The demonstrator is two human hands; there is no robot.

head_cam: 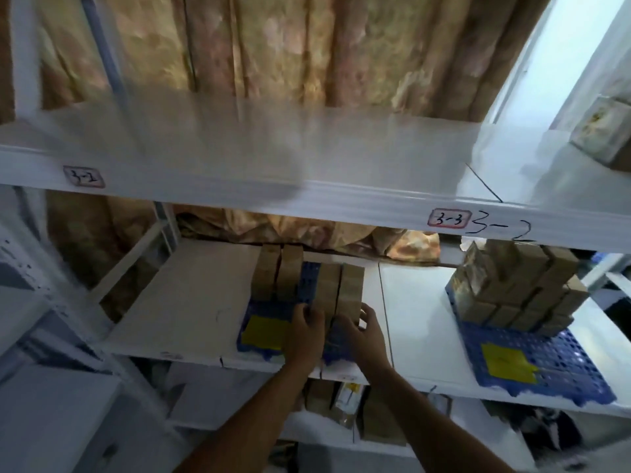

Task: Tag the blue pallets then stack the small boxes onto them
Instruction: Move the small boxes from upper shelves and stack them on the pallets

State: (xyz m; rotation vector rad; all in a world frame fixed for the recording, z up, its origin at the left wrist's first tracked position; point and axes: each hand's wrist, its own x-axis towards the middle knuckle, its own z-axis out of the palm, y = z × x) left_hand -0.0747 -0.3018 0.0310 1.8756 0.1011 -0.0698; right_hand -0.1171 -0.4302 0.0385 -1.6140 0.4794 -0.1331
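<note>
A blue pallet [309, 278] with a yellow tag [265, 333] lies on the middle white shelf. Two pairs of small brown boxes stand on it: one pair at the back left [276, 271], one pair at the front right [339, 288]. My left hand [307, 327] presses the left side of the front pair and my right hand [363, 331] holds its right side. A second blue pallet [563, 356] to the right carries a yellow tag [508, 363] and a stack of several small boxes [519, 288].
The upper shelf edge [307, 196] with labels "3-2" and "3-3" hangs above the working shelf. More brown boxes [341, 401] sit on the lower shelf under my arms. A patterned curtain [273, 46] hangs behind the rack.
</note>
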